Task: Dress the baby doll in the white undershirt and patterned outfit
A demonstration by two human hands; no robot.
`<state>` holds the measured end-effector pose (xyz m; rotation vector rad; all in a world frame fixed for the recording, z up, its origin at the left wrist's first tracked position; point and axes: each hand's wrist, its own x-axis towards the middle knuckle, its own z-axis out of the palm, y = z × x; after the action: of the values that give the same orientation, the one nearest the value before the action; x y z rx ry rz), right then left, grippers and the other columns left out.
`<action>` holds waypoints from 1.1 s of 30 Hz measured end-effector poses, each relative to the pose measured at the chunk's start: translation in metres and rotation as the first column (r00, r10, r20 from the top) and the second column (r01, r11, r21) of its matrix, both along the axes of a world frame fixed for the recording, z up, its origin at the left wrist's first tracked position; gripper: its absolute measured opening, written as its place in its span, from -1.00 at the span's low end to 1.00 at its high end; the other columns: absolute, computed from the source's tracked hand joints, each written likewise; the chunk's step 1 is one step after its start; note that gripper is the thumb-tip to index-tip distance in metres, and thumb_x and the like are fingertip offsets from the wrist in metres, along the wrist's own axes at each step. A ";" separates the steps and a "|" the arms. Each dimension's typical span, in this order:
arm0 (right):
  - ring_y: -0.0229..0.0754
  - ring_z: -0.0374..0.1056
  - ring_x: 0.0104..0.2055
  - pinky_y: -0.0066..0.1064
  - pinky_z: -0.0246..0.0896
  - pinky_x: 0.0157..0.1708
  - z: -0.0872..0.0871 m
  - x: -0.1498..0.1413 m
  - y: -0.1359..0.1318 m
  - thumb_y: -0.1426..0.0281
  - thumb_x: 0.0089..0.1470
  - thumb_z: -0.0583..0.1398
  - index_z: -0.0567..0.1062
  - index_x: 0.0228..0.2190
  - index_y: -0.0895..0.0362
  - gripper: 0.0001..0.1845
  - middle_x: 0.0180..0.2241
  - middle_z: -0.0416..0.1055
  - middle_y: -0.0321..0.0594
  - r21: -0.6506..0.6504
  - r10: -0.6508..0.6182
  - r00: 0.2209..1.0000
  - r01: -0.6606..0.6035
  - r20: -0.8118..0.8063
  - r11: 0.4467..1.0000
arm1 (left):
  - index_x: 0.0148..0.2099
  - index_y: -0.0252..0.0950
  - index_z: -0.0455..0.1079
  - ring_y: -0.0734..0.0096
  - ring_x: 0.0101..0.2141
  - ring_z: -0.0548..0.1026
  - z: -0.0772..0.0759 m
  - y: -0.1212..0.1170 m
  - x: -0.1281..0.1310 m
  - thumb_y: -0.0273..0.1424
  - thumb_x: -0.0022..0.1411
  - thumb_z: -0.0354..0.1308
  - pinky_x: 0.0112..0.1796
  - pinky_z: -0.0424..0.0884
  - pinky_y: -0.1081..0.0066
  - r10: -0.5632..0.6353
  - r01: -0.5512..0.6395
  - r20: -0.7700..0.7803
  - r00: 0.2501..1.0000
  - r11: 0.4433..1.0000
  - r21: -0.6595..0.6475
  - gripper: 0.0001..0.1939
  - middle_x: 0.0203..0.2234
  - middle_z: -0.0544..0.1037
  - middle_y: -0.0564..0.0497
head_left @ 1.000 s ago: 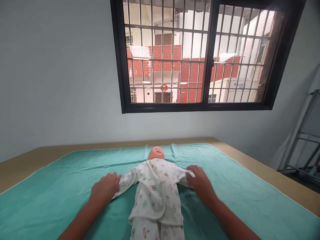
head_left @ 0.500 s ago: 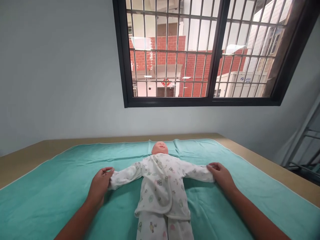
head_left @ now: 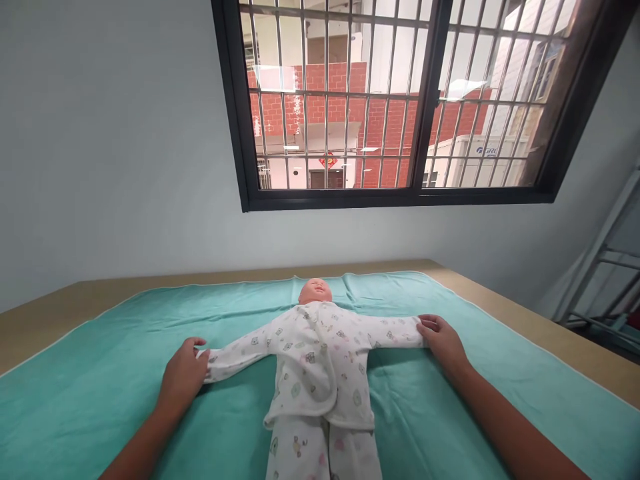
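A baby doll (head_left: 316,291) lies on its back, head toward the wall, in a white printed top (head_left: 305,367) and matching trousers (head_left: 300,453). Both sleeves are stretched out sideways. My left hand (head_left: 184,372) pinches the cuff of the sleeve on the left (head_left: 240,353). At the other side, my right hand (head_left: 443,340) grips the end of the right-side sleeve (head_left: 393,331) between thumb and fingers. The doll's hands are hidden inside the cuffs or behind my fingers. Under the doll spreads a turquoise cloth (head_left: 100,400).
The cloth covers most of a wooden tabletop (head_left: 55,300), whose tan edge shows around it. Behind stands a grey wall (head_left: 125,153) with a barred, black-framed window (head_left: 330,200). A metal rack (head_left: 595,260) is at the far right.
The left-side sleeve is now pulled straighter and farther out, with my left hand moved left. The right-side sleeve looks smoother and straighter. The view has shifted slightly.
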<state>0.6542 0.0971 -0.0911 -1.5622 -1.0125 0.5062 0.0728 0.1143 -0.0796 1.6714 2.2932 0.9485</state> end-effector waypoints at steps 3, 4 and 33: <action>-0.12 0.46 -0.31 -0.33 0.33 -0.30 -0.002 -0.004 0.000 0.27 -0.14 0.21 0.49 -0.20 0.14 -0.60 -0.20 0.52 -0.10 -0.007 0.000 0.997 0.001 0.083 1.000 | 0.00 -0.31 0.27 0.14 -0.17 0.47 -0.004 -0.002 0.001 -0.37 0.26 -0.15 -0.22 0.34 0.29 -0.062 0.063 -0.205 0.977 0.998 -0.002 -0.68 -0.13 0.40 -0.15; -0.12 0.45 -0.30 -0.32 0.33 -0.27 -0.002 -0.004 0.000 0.29 -0.15 0.21 0.50 -0.20 0.13 -0.61 -0.18 0.50 -0.11 -0.007 -0.008 0.993 0.009 0.114 1.000 | 0.03 -0.31 0.26 0.15 -0.17 0.47 -0.004 -0.003 0.002 -0.39 0.27 -0.18 -0.23 0.34 0.29 -0.068 0.067 -0.245 0.967 0.998 -0.013 -0.66 -0.08 0.37 -0.17; -0.16 0.34 -0.42 -0.41 0.04 -0.44 0.104 -0.214 0.048 0.36 0.06 0.09 0.45 -0.62 0.17 -0.70 -0.52 0.47 -0.12 -0.239 0.451 0.692 -0.387 0.564 0.891 | -0.40 -0.34 0.49 0.27 -0.36 0.48 0.092 0.031 0.195 -0.21 0.11 0.07 -0.37 0.25 0.41 -0.601 0.578 0.224 0.767 0.799 0.166 -0.69 -0.45 0.59 -0.04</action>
<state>0.4398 0.1455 0.0131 -1.6183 -1.9063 0.3636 0.2677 0.1452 0.0120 1.9739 1.4151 1.0395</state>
